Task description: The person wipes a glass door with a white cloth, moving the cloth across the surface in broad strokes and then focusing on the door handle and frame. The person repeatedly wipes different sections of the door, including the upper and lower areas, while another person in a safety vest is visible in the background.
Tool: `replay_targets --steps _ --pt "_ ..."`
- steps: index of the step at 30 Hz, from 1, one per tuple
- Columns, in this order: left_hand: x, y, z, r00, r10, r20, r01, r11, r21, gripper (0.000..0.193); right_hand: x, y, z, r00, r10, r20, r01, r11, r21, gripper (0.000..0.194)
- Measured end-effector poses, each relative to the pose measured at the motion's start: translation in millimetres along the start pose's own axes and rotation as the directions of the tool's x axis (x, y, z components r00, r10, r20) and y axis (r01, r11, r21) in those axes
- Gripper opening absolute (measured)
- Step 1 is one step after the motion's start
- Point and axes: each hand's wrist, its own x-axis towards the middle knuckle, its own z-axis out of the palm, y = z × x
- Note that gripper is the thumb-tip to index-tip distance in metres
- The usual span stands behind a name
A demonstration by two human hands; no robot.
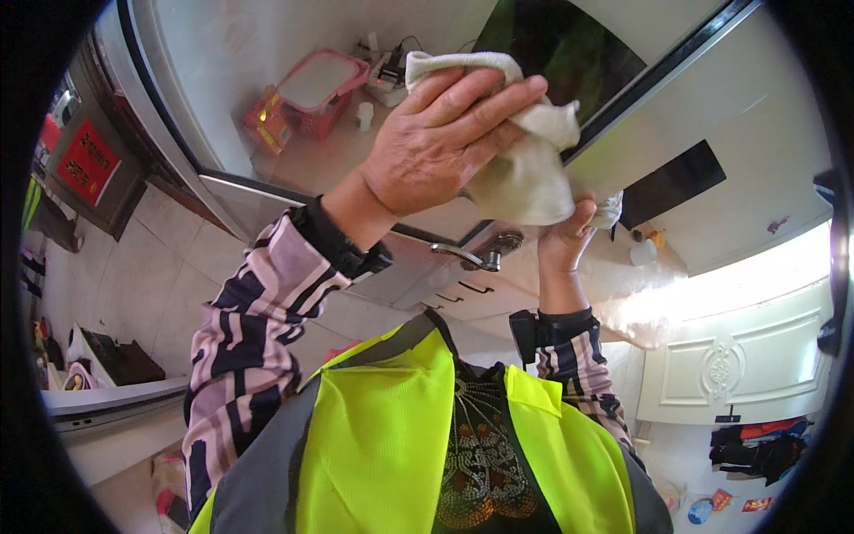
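Observation:
My left hand point(434, 150) presses a whitish cloth point(524, 180) against the glass pane point(220, 60) of a framed door, fingers spread over the folds. Part of the cloth hangs below the fingers, beside the dark door edge point(667, 50). My right hand point(567, 237) is lower and to the right, thumb up, past that edge. A bunched white cloth end point(608, 210) shows beyond its thumb; whether it belongs to the same cloth I cannot tell. The right fingers are mostly hidden. Below the cloth, a metal lever handle point(470, 255) sticks out from the door.
Through the glass appear a pink plastic basket point(323, 87), an orange-red box point(267, 123) and a white cup point(364, 115). To the right are a black panel point(674, 183) and a white container point(643, 252). Another person's leg point(57, 220) shows at far left, on the tiled floor point(150, 277).

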Motion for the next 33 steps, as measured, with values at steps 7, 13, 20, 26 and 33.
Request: replay_targets --steps 7,13,20,26,33 --pt "-6 19 -27 0.995 -0.094 0.037 0.095 0.995 -0.024 0.025 1 7 -6 0.986 -0.167 -0.026 0.156 0.957 -0.246 0.068" --pt "17 6 -7 0.986 -0.101 -0.134 0.107 0.993 0.041 0.029 -1 14 -13 0.998 0.003 -0.055 -0.005 0.999 -0.05 0.075" --pt "14 2 -34 0.999 -0.019 -0.034 0.017 0.998 -0.055 0.025 0 19 -19 0.998 -0.051 0.028 0.055 0.984 -0.168 0.077" --pt "65 -18 -23 0.945 -0.16 -0.286 0.178 0.983 0.036 0.027 -2 17 -12 0.998 -0.07 -0.002 0.069 0.989 -0.131 0.079" --pt "8 9 -30 0.999 -0.052 0.016 0.054 0.99 -0.128 0.026 -1 21 -20 0.995 -0.096 0.017 0.097 0.976 -0.193 0.081"
